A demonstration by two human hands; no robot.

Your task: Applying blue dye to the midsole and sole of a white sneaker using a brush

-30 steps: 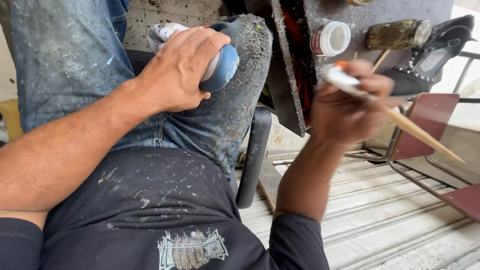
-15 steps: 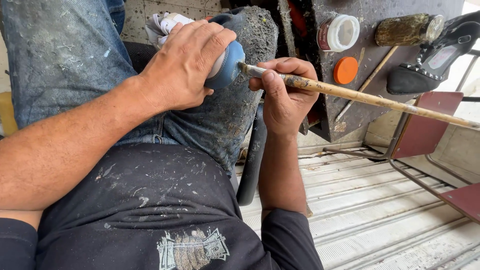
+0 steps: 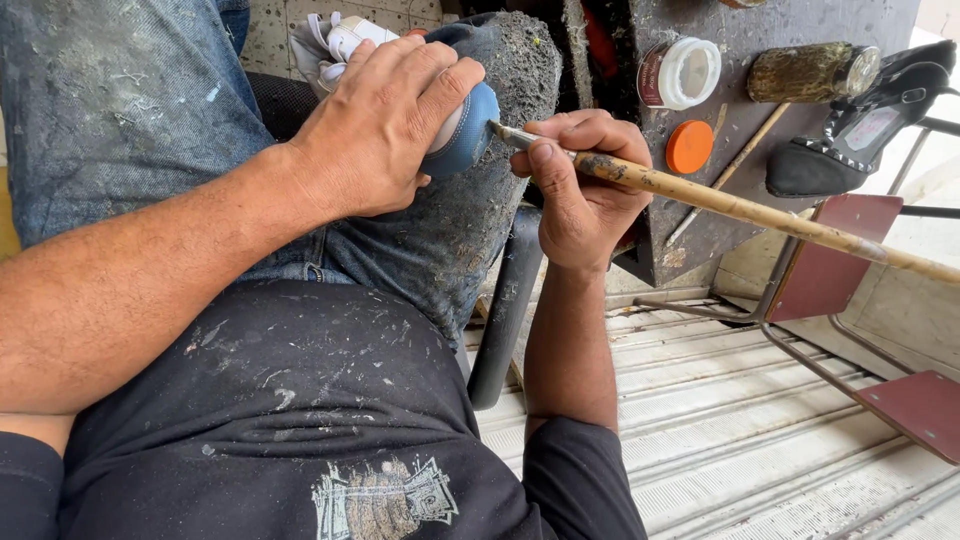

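Left grip [image 3: 385, 125] wrapped around one blue shoe [image 3: 465, 135], right grip [image 3: 580, 185] pinching one long brush [image 3: 740, 208]; one orange lid [image 3: 689, 146]

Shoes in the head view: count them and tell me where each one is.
2. A white and blue shoe held on the knee under the left hand; a black heeled shoe on the bench at upper right. Others may be hidden.

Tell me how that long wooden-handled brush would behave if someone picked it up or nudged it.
The brush looks stiff: its long handle runs straight out past the right hand with no sag. It is probably light, since fingers alone pinch it near the tip, which meets the blue shoe under the left hand. Its round, stained handle would likely roll if laid down.
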